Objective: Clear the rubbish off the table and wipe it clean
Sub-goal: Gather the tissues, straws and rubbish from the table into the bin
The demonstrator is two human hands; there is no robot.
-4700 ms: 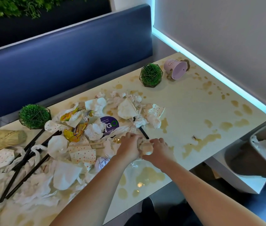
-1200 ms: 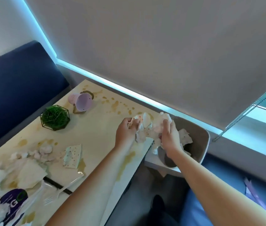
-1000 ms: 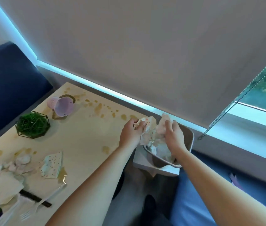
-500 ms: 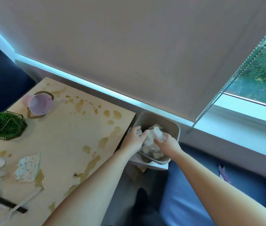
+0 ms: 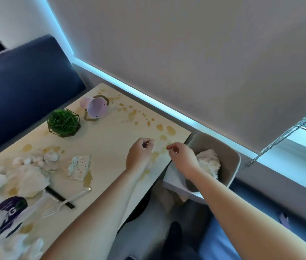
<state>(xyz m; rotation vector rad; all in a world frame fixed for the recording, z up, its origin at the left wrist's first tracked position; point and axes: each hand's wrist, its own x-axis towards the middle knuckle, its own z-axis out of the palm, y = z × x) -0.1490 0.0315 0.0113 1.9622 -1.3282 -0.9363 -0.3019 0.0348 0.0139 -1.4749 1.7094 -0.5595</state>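
— Hands first: what are they doing?

— Left hand [image 5: 139, 156] hovers over the table [image 5: 111, 139] near its window-side corner, fingers loosely curled with nothing in them. Right hand [image 5: 183, 156] hangs at the table's edge beside the bin [image 5: 231, 162], fingers also loosely curled and holding nothing that I can see; whether thumb and forefinger touch, I cannot tell.

— And the rubbish?

— Some of it, a wad of crumpled tissue [image 5: 209, 163], sits inside the bin. That bin stands on a low white ledge [image 5: 172, 184] just off the table's corner, probably so loads can be dropped in without walking. Much more lies at the near left end of the table: a heap of tissues [image 5: 8, 184], a dotted napkin [image 5: 79, 167] soaking at its corner in a brown puddle, a clear plastic fork [image 5: 66, 201] lying across a black stick [image 5: 59, 197], and a purple wrapper [image 5: 12, 209].

— Anything else on it?

— A pink cup [image 5: 96, 108] tipped on its side amid brown splashes [image 5: 159, 127], which likely spilled from it, and a green grass ball in a wire frame [image 5: 63, 121], upright.

— So how far along?

— Clearing is partway, I'd judge; wiping hasn't begun, as the stains are all there.
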